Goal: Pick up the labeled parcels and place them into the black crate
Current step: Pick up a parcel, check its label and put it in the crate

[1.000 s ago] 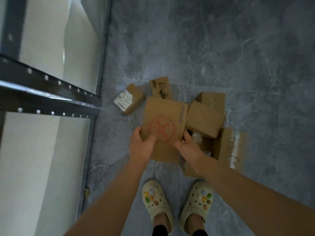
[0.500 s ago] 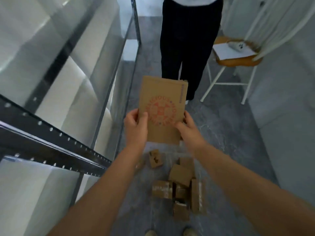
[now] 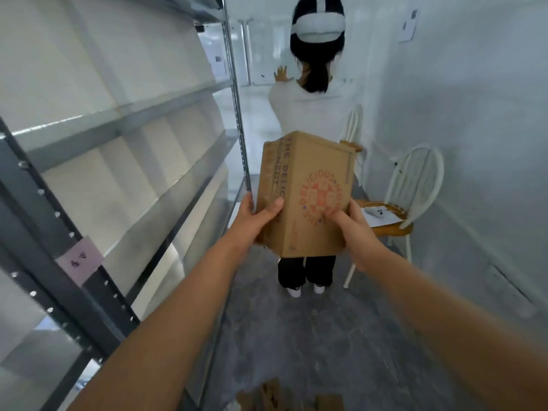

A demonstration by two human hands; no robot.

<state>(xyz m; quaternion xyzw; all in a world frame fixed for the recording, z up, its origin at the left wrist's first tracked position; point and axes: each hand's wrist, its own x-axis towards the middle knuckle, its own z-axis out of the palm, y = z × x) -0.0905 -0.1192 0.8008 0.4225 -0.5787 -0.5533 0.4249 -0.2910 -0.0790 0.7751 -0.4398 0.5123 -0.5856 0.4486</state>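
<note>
I have the box [image 3: 308,191] up in the air in both hands, just right of the rack [image 3: 89,280] and close to its front post. My left hand [image 3: 256,216] grips the box's lower left corner, thumb across the near face and fingers curled round the side. My right hand [image 3: 355,229] clamps the lower right edge, thumb pressed on the red round print, and the other fingers are hidden behind the cardboard. The black crate is nowhere in view, so I judge this to be the carry, with the drop-off not yet found.

The risks as I see them:
- Both grips sit low on a tall box, so a quick turn could tip its top away from me.
- A person [image 3: 311,108] stands farther along the rack, directly behind the box and facing away. Walking forward blind could bump them.
- A chair [image 3: 415,185] right of the rack narrows the aisle.
- More parcels [image 3: 272,394] lie on the floor beside the rack's base at my feet, easy to trip over.
- I see no shipping label on the faces shown, so this may be the wrong parcel.
</note>
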